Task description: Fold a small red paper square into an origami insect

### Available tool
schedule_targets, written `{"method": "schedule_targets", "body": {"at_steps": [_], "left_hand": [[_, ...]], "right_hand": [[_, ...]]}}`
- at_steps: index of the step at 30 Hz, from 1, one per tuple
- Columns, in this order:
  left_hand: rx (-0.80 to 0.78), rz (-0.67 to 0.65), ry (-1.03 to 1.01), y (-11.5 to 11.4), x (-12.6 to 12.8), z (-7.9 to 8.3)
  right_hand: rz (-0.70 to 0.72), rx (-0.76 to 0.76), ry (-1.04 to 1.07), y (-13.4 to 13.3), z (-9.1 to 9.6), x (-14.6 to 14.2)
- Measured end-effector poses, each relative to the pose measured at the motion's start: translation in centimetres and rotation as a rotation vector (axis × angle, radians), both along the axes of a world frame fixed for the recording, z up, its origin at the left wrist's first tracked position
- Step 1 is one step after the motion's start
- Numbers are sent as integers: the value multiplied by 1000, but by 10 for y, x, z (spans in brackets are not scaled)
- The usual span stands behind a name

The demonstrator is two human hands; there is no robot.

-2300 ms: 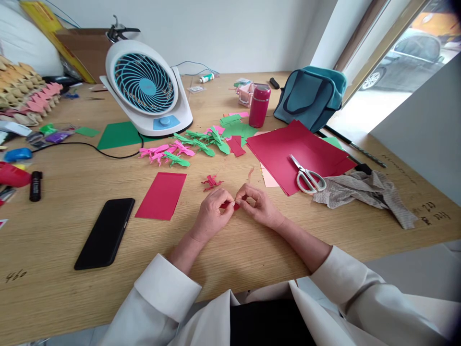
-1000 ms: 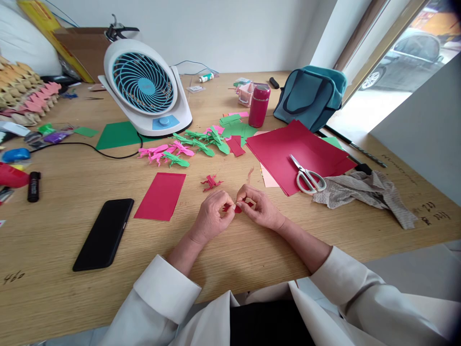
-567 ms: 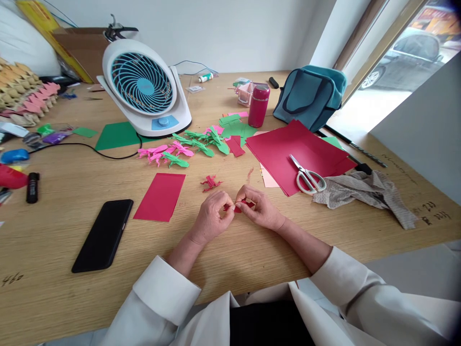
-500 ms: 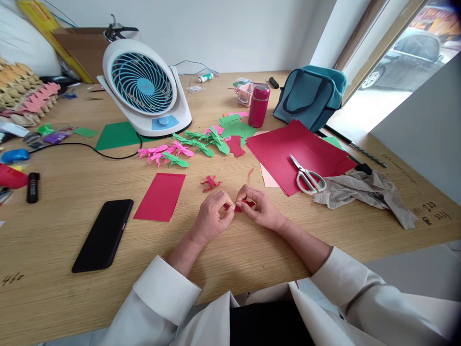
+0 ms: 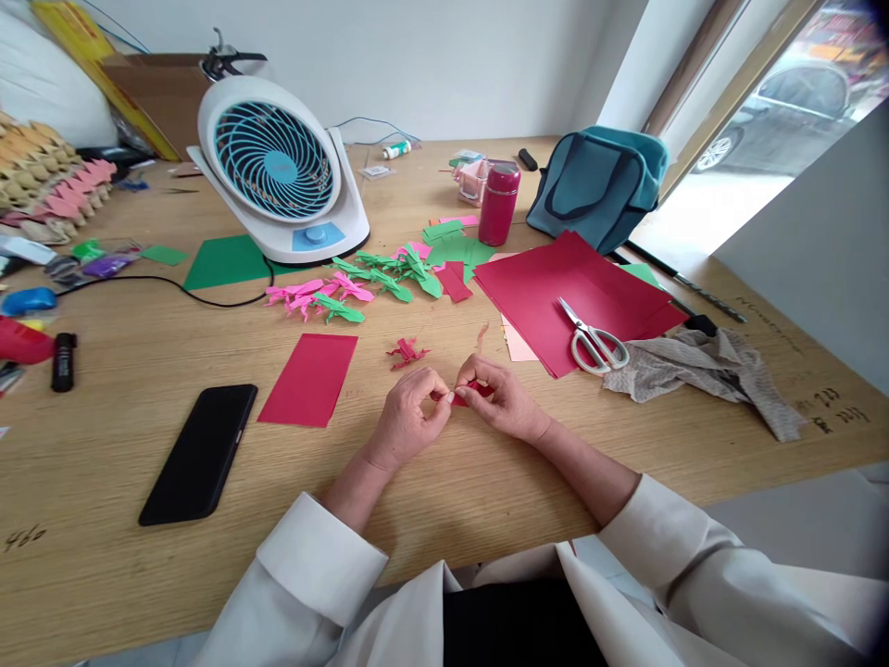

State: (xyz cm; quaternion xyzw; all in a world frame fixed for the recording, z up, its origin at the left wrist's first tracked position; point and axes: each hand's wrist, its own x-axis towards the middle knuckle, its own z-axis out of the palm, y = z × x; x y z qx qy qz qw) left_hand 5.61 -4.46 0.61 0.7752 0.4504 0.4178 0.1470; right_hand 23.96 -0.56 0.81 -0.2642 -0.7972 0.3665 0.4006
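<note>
My left hand (image 5: 415, 408) and my right hand (image 5: 501, 400) meet fingertip to fingertip over the table, both closed in a pinch. Between them is a small piece of folded red paper (image 5: 461, 400), mostly hidden by the fingers. Just beyond my left hand lies a small red folded-paper figure (image 5: 407, 352) with thin legs. A flat red paper rectangle (image 5: 309, 380) rests to the left. Further back sits a group of pink and green folded-paper figures (image 5: 389, 278).
White-handled scissors (image 5: 595, 345) lie on a stack of red sheets (image 5: 556, 278), with a crumpled cloth (image 5: 701, 371) beside them. A black phone (image 5: 200, 454) is at left. A fan (image 5: 319, 236), a red flask (image 5: 498, 204) and a blue bag (image 5: 597, 190) stand behind.
Almost nothing differs. My fingers have shifted very slightly on the folded red paper; everything else on the table stays in place.
</note>
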Motion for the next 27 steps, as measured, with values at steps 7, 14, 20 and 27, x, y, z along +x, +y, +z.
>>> {"method": "schedule_targets", "body": {"at_steps": [7, 14, 20, 27], "left_hand": [[12, -4, 7, 1, 1, 0], [-20, 12, -18, 0, 1, 0], [-12, 16, -17, 0, 1, -1], [1, 9, -25, 0, 1, 0]], "right_hand": [[7, 2, 18, 0, 0, -1], [-15, -1, -2, 0, 1, 0], [-16, 1, 15, 0, -1, -1], [-31, 9, 7, 1, -2, 0]]}}
